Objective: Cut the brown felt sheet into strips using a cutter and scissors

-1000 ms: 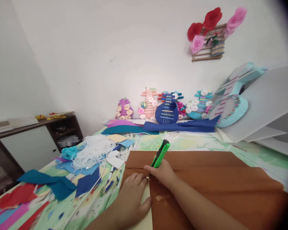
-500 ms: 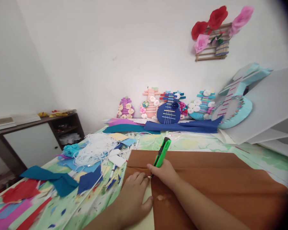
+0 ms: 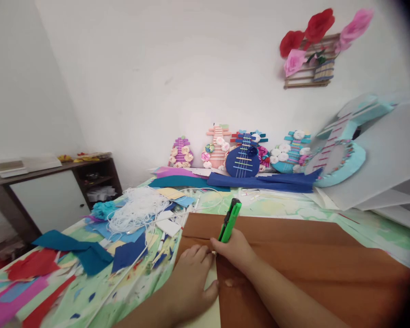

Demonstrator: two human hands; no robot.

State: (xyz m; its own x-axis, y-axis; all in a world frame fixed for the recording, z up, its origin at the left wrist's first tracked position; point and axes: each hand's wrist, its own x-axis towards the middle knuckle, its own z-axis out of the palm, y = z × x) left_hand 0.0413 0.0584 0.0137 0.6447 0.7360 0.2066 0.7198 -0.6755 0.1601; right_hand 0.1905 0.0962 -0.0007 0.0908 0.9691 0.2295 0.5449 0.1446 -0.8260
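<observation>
A: Which way does the green cutter (image 3: 230, 222) point?

B: Its long axis stands steep, the black-tipped top leaning slightly right. The lower end points down at the brown sheet (image 3: 294, 269), by the edge of the pale yellow strip (image 3: 213, 317). The tip is too small to make out.

A: Who has it?

B: The right hand (image 3: 235, 249). Its fingers are closed round the lower body, thumb towards the left hand; the forearm slants in from the lower right.

A: And the left hand (image 3: 191, 280)?

B: Palm down, over the strip and the brown sheet's left part. Its fingers lie close together, pointing away from the person, with the thumb spread out to the right. The fingertips are right beside the right thumb.

A: What are the materials like?

B: The sheet is matt and papery, with long creases across it. Left of it on the desk (image 3: 99, 291) sit a loose tangle of thin white cord (image 3: 136, 210) and crumpled coloured scraps (image 3: 34, 264).
</observation>
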